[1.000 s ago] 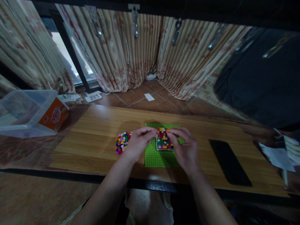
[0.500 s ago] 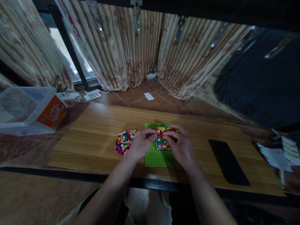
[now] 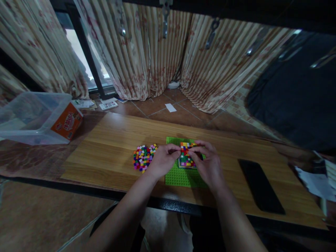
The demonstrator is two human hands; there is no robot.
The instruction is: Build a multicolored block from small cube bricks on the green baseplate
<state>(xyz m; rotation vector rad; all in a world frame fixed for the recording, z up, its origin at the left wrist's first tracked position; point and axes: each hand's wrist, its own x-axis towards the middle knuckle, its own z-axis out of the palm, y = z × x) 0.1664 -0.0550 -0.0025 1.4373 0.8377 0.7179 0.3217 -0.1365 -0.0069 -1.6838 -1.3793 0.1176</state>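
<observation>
A green studded baseplate (image 3: 174, 178) lies on the wooden table, bearing a block of many-coloured toy bricks (image 3: 187, 160). My left hand (image 3: 165, 159) is at the block's left edge, thumb and forefinger pinched together; whatever is between them is too small to make out. Over the block's right side, my right hand (image 3: 208, 161) has its thumb and fingertips closed together near the top bricks. It covers part of the block, and what it pinches is hidden. Loose coloured bricks (image 3: 143, 157) lie in a pile left of the baseplate, partly behind my left hand.
A dark flat slab (image 3: 261, 185) lies on the table (image 3: 105, 154) at the right. At the far left stands a clear plastic bin (image 3: 39, 133) with an orange label. Papers (image 3: 315, 182) are at the right edge, and metal clips (image 3: 165, 24) hang overhead.
The whole view has shifted, so the table and things on it appear slightly further right. Both hands keep nearly the same pose over the brick block.
</observation>
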